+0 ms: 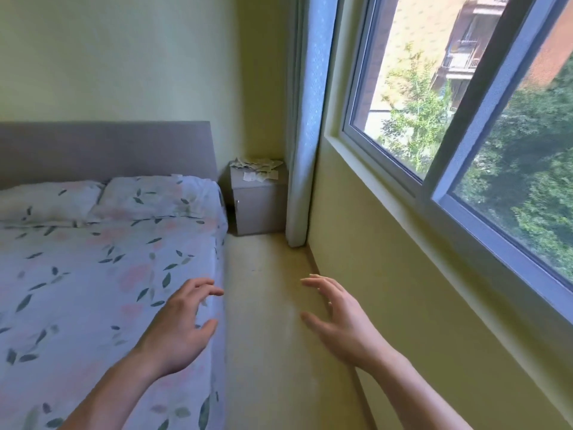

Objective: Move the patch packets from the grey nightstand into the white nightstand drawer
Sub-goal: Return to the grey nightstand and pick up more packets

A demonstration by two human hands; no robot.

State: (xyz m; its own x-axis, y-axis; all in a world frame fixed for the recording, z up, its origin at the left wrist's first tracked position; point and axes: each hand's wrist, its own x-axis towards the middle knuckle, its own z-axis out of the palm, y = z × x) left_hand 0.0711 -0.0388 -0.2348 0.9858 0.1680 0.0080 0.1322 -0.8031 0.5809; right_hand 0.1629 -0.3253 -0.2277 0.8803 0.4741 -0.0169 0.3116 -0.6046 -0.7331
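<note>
Counting first: 1 grey nightstand (259, 201) stood in the far corner at approx 12 o'clock from your hands, w/ a loose heap of patch packets (256, 169) scattered on its top. The heap was too small and jumbled to count; a doz. or more, roughly, and I couldn't tell exactly. It sat between the bed (108, 274) on its 9 o'clock side and the curtain (305, 135) on its 3 o'clock side. 2 pillows (155, 197) lay at the bed's head, against 1 grey headboard (105, 148). 1 window (465, 125) ran along the wall at 2 o'clock.

You had 2 hands up, both bare and holding nothing. Your left hand (183, 327) hovered over the bed's edge at 7 o'clock, palm down, fingers spread and gently bent, thumb out toward the floor strip. Your right hand (338, 318) was at 5 o'clock, beside the wall, fingers straight-ish and relaxed, pointing toward 11 o'clock, thumb apart. Both were well apart from the packets.
</note>
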